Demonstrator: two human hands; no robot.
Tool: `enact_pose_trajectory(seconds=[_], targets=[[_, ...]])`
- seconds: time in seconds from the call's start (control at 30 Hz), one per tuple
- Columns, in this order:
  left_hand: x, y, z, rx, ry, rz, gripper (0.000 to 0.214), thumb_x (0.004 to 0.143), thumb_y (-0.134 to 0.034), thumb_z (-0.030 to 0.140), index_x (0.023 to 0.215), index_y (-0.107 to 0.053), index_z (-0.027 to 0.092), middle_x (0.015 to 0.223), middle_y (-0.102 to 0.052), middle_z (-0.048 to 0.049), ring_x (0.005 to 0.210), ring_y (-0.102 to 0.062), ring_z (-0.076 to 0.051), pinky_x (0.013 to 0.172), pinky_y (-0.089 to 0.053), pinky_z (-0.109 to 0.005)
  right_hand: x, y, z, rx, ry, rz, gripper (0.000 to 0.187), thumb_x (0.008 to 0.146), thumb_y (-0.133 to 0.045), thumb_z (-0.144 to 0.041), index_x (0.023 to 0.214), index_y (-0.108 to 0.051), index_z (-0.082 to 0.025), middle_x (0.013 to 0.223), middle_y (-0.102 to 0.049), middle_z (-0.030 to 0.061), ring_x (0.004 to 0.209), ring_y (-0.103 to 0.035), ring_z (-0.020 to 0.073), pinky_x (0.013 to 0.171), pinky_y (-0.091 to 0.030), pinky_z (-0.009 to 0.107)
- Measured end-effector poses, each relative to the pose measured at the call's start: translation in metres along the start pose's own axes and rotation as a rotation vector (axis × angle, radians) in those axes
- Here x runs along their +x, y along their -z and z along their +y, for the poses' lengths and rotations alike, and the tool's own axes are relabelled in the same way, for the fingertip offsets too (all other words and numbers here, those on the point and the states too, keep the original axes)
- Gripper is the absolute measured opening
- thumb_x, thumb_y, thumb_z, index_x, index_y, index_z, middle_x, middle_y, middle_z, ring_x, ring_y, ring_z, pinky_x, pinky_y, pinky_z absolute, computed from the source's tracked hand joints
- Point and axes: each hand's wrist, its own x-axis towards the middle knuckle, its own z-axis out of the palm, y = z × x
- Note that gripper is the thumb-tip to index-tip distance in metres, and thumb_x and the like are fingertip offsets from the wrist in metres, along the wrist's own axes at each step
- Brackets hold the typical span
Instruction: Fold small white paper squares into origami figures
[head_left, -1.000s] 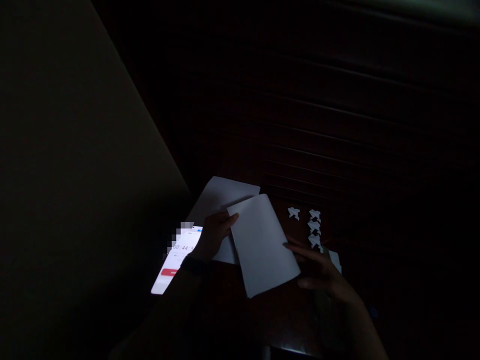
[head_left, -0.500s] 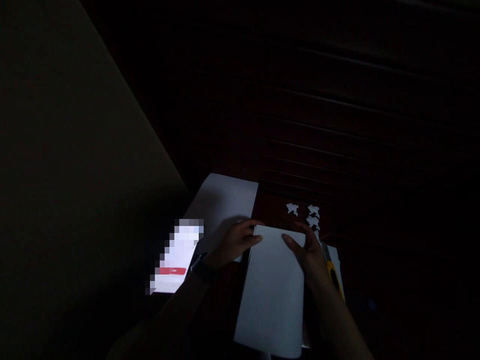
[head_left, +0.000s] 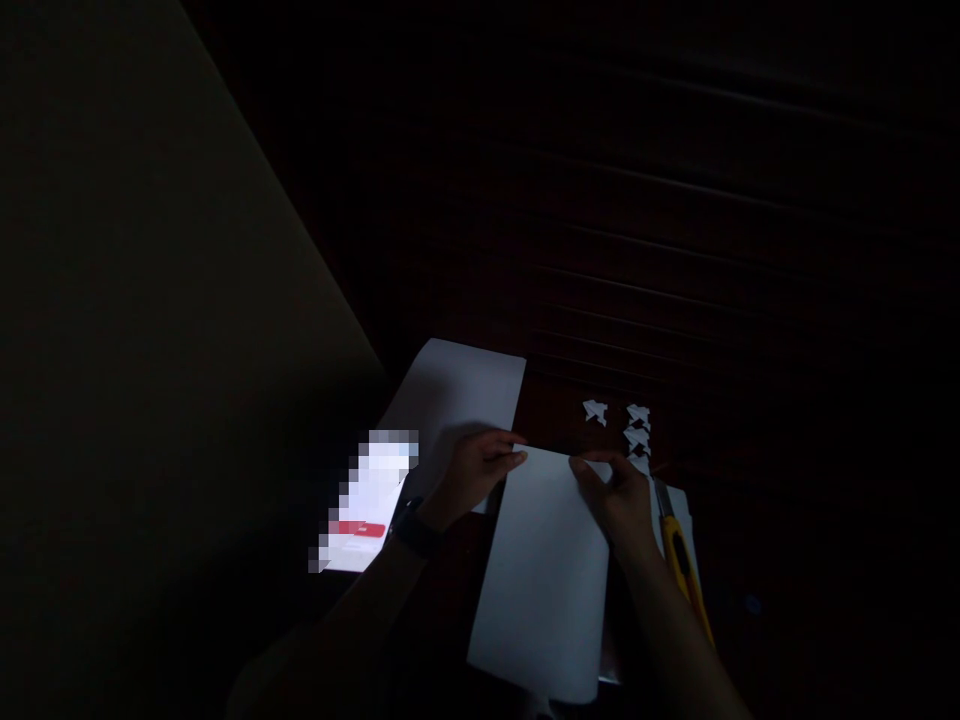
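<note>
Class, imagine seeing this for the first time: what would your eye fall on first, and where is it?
First, the glowing phone with its red bar, left of the left grip in an otherwise dark scene. Next, the pale sheet at lower centre, held at its far edge by the left and right grip. Then the yellow cutter beside the right forearm.

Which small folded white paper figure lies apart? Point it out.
The leftmost small folded white paper figure; it lies alone, while the others form a column to its right.
</note>
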Motion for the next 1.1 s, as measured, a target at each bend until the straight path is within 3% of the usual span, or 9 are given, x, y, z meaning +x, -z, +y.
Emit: enact_pose_trajectory(seconds=[0.17,0.4,0.6,1.1], targets=[[-0.001,0.000,0.001,0.013,-0.012,-0.016,0.027,0.077,-0.066,0.031,0.099,-0.064,0.015,0.079,-0.069,-0.0043,0.072,-0.064,-0.016,0.059,-0.049,-0.021,0.002,-0.002,0.003,-0.021,0.024,0.016,0.033,0.069,-0.067,-0.048,0.082,-0.069,-0.017,0.056,-0.059,-0.0013,0.045,-0.043,0.0119,0.044,-0.033,0.024],[-0.002,0.001,0.008,0.056,-0.027,-0.008,0.029,0.077,-0.065,0.031,0.102,-0.064,0.016,0.087,-0.070,-0.0063,0.082,-0.066,-0.018,0.068,-0.052,-0.024,0.003,-0.002,0.003,-0.025,0.067,0.013,0.032,0.072,-0.065,-0.044,0.090,-0.070,-0.018,0.077,-0.068,0.0040,0.055,-0.052,0.0147,0.050,-0.039,0.025],[-0.003,0.001,0.010,0.092,-0.037,0.004,0.025,0.077,-0.067,0.031,0.097,-0.065,0.017,0.086,-0.070,-0.0046,0.081,-0.067,-0.018,0.069,-0.053,-0.023,0.005,0.006,0.004,-0.076,0.011,-0.023,0.029,0.071,-0.066,-0.046,0.077,-0.072,-0.018,0.063,-0.067,0.0015,0.049,-0.050,0.0139,0.048,-0.037,0.025],[-0.005,0.001,0.011,0.103,-0.027,0.009,0.028,0.075,-0.069,0.033,0.097,-0.066,0.017,0.084,-0.070,-0.0051,0.079,-0.068,-0.018,0.066,-0.053,-0.024,0.007,0.012,0.001,-0.049,-0.031,-0.022,0.031,0.065,-0.070,-0.046,0.078,-0.075,-0.019,0.069,-0.071,0.0053,0.064,-0.063,0.0224,0.053,-0.044,0.029]])
